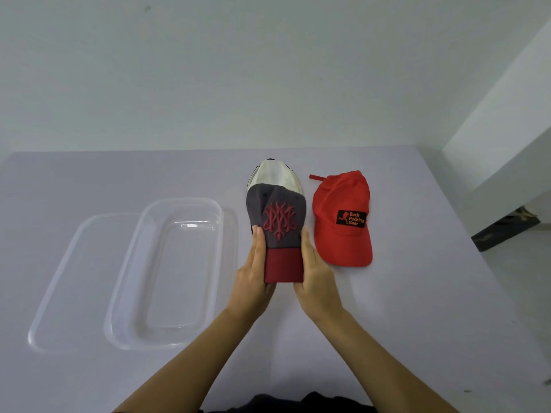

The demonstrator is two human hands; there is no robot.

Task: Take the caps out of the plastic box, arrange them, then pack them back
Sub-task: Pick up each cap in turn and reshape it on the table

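Grey cap with dark-red brim [277, 222], centre frame, pressed between flat-fingered left hand [253, 266] and right hand [317, 268]; arranging apparently underway, clear plastic box [182, 200] awaiting repacking.

Clear plastic box [167, 272], open and empty, stands at left on its flat lid [59, 278]. To its right, a grey cap [277, 216] with a dark red brim and a red embroidered emblem overlaps a cream cap [275, 175] behind it. A red cap [343, 242] with a black "Back Packing Gear" patch lies just beside them, brim nearest.
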